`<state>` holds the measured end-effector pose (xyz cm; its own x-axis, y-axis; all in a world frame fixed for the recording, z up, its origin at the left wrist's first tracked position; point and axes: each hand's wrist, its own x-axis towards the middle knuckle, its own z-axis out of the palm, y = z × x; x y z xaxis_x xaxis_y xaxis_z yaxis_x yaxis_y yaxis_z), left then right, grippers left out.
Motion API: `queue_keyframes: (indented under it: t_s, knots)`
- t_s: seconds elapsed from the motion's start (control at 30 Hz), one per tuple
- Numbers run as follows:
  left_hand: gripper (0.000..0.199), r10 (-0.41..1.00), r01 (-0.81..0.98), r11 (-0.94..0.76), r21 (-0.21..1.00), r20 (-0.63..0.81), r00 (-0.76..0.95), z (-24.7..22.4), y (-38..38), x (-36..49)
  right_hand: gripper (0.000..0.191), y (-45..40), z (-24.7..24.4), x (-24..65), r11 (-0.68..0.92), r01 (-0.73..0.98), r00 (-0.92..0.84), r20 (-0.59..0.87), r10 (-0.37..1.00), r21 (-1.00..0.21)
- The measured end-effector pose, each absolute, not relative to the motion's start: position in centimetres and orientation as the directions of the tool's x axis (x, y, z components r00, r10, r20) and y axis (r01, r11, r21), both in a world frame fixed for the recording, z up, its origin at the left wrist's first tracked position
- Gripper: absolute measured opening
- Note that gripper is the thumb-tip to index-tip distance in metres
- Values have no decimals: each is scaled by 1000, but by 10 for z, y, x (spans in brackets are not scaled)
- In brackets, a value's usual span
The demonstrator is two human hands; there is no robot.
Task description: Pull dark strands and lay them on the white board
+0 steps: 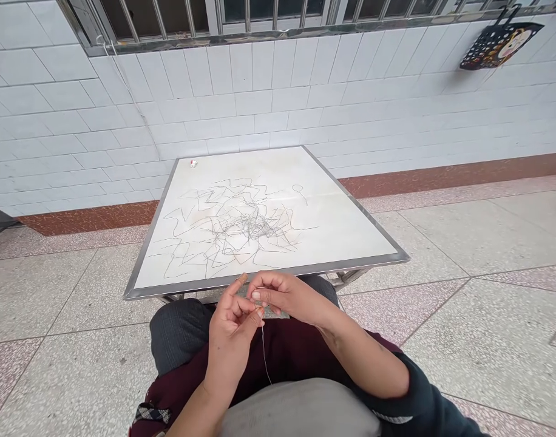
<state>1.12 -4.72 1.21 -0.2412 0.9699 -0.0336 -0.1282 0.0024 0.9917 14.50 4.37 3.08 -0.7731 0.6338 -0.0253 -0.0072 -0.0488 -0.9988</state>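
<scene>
Close together over my lap, in front of the table's near edge, both hands pinch at a fine pale thread (pixel 264 352). My left hand (pixel 232 325) grips it between thumb and forefinger, with another finger stretched upward. From there the thread's loose end hangs down toward the grey cloth on my lap. My right hand (pixel 284 294) is curled just above and to the right, thumb against forefinger, with a bit of thread at the fingertips. Whether anything smaller sits between the fingertips is too small to make out.
Before me stands a white table (pixel 351 224) with a grey metal rim. Thin dark squiggly lines (pixel 255 226) cover its middle; strands or drawn marks, I cannot tell. A small white-and-red object (pixel 193 164) lies at the far left corner. A patterned bag (pixel 501 45) hangs on the tiled wall.
</scene>
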Motion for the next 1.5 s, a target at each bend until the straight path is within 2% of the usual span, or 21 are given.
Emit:
queue_keyframes:
  t_s: [0.27, 0.43, 0.67, 0.87, 1.1, 1.3, 1.37, 1.5]
  knots:
    - [52, 976, -62, 8, 998, -21, -217, 9, -47, 11, 25, 44, 33, 147, 0, 102, -745, -77, 663, -995]
    - [50, 971, -60, 15, 998, -29, -236, 11, -47, 14, 28, 47, 31, 149, -39, 35, -710, -52, 703, -999]
    - [48, 972, -47, 15, 999, -26, -233, 14, -48, 17, 31, 50, 26, 149, -82, 3, -731, -58, 680, -997]
    - [52, 955, -169, 14, 986, -64, -291, 12, -48, 11, 38, 50, 29, 156, 82, 75, -655, 13, 755, -994]
    - [54, 953, -174, 12, 985, -64, -296, 15, -49, 11, 23, 45, 26, 156, 58, 8, -625, 41, 780, -998]
    - [51, 955, -133, -12, 991, -28, -294, 16, -51, 12, 18, 35, 25, 148, 142, 47, -497, 100, 862, -989]
    - [51, 953, -150, -26, 988, -21, -303, 16, -51, 12, 19, 32, 24, 146, 110, 26, -478, 84, 874, -994]
    - [54, 946, -221, -33, 975, -41, -322, 17, -52, 11, 23, 28, 21, 145, -16, -82, -558, 33, 829, -996]
